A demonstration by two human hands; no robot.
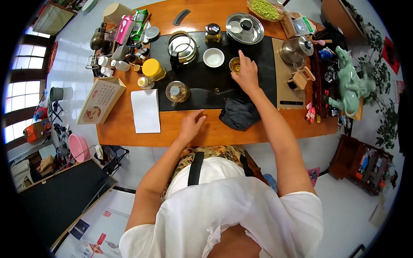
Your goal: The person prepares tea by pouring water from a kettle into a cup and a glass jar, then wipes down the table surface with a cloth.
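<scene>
My right hand (247,74) is at the right part of the black tea tray (202,99), its thumb and fingers around a small glass teacup (234,65) of amber liquid. Just left of that cup stands a white bowl (214,57). My left hand (192,126) rests empty near the table's front edge, fingers loosely apart. Beyond it on the tray is a glass teapot (177,93) with a round lid. A crumpled dark cloth (239,114) lies between my hands, over the tray's front edge.
A glass kettle (182,47), a small jar (212,32) and a lidded steel pot (245,28) stand toward the back. White paper (145,111) and a yellow-lidded jar (153,69) are at left. A glass pitcher (295,50) and green figurine (350,84) stand at right.
</scene>
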